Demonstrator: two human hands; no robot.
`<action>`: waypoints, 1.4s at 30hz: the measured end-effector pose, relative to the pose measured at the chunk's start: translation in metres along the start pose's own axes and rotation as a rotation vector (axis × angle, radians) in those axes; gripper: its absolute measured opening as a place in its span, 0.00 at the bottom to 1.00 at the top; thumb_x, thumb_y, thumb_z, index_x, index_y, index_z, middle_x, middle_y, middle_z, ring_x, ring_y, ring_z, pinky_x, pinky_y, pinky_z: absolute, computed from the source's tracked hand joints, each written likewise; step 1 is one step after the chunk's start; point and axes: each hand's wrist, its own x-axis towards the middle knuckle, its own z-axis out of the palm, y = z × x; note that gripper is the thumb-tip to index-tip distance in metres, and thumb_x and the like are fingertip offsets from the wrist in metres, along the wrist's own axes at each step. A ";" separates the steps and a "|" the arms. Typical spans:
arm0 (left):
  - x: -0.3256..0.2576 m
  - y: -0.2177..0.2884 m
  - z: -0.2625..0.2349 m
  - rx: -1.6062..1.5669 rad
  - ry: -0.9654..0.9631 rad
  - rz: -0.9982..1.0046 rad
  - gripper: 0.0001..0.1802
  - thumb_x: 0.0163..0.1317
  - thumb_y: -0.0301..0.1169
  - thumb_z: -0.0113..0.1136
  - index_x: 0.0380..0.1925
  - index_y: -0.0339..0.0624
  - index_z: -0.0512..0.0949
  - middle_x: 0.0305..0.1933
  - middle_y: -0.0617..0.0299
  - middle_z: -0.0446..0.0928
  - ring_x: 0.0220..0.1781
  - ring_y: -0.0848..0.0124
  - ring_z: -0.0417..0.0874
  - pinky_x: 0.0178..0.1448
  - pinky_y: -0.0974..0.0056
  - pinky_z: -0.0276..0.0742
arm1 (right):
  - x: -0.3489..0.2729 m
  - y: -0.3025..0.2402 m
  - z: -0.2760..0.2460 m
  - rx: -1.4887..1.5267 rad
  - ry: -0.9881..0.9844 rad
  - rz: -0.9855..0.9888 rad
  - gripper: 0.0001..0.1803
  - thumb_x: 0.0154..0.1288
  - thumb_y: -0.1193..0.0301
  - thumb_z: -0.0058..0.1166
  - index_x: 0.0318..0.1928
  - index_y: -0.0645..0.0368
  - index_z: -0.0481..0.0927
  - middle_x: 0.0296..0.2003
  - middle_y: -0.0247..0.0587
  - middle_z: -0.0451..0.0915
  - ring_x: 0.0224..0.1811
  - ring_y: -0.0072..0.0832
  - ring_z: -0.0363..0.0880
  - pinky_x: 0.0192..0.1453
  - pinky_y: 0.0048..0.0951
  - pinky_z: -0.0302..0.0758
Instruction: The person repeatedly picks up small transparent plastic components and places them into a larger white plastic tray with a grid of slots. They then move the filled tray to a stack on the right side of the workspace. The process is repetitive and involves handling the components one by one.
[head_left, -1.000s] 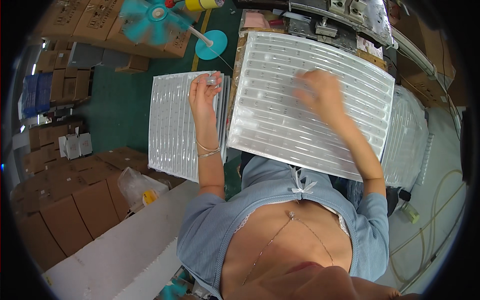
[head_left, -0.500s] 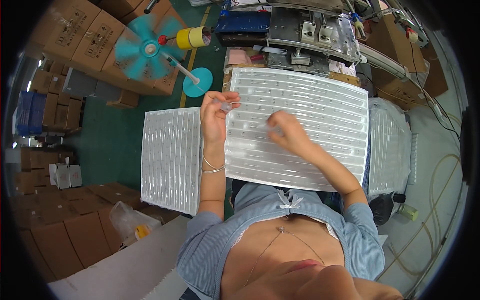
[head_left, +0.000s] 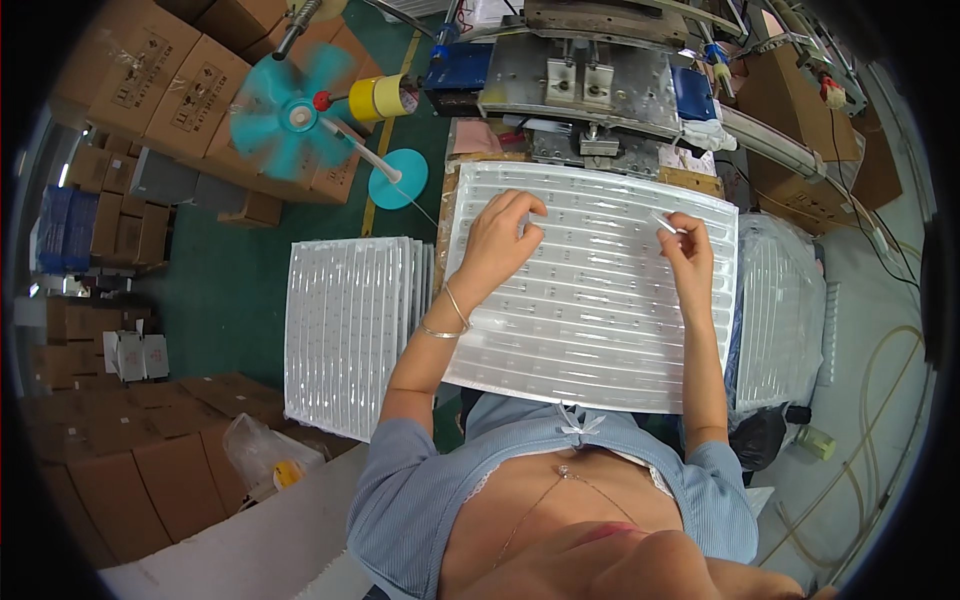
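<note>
A large white panel [head_left: 590, 340], glossy and lined with long ridged rows dotted with small marks, lies flat in front of me. My left hand [head_left: 505, 235] is over its upper left part, fingers curled together around a small clear plastic piece, mostly hidden by the fingers. Near the panel's upper right, my right hand [head_left: 688, 245] pinches a small whitish strip [head_left: 663, 222] between thumb and fingertips, just above the rows. Whether either piece touches the panel I cannot tell.
To the left stands a stack of similar white panels [head_left: 345, 335]; more under clear plastic [head_left: 780, 310] lie at right. A metal machine [head_left: 585, 85] is beyond the panel. A turquoise fan [head_left: 300, 115], yellow tape rolls [head_left: 375, 98] and cardboard boxes [head_left: 160, 80] are at far left.
My left hand has moved right, from the panel's left edge onto its upper left part. My right hand has gone from the middle to the upper right, with a whitish strip showing in it.
</note>
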 end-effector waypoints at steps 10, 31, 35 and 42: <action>0.133 0.043 0.029 0.582 0.461 0.309 0.24 0.53 0.50 0.60 0.43 0.45 0.79 0.44 0.48 0.77 0.42 0.54 0.80 0.42 0.53 0.75 | 0.056 -0.043 -0.020 -0.075 0.198 -0.241 0.13 0.62 0.74 0.56 0.47 0.64 0.76 0.43 0.40 0.79 0.40 0.22 0.78 0.43 0.22 0.75; -0.024 0.008 -0.050 -0.078 0.270 -0.270 0.14 0.55 0.28 0.64 0.42 0.39 0.77 0.40 0.59 0.78 0.41 0.71 0.78 0.44 0.70 0.72 | 0.205 -0.063 0.036 -0.869 0.325 -0.804 0.26 0.58 0.51 0.56 0.50 0.55 0.76 0.43 0.44 0.80 0.46 0.39 0.77 0.52 0.38 0.69; -0.080 -0.007 -0.052 0.342 0.114 -0.134 0.14 0.51 0.30 0.66 0.37 0.40 0.75 0.35 0.58 0.79 0.35 0.60 0.81 0.35 0.62 0.76 | 0.139 -0.072 0.019 -0.695 0.349 -0.823 0.26 0.55 0.56 0.61 0.47 0.62 0.76 0.42 0.47 0.80 0.45 0.43 0.78 0.51 0.38 0.70; -0.136 -0.022 -0.046 0.612 -0.244 0.009 0.14 0.49 0.28 0.62 0.39 0.44 0.75 0.31 0.60 0.76 0.31 0.63 0.79 0.34 0.61 0.72 | -0.046 -0.034 0.082 -0.748 -0.428 -0.692 0.17 0.48 0.63 0.64 0.41 0.50 0.79 0.37 0.31 0.74 0.37 0.29 0.70 0.41 0.33 0.62</action>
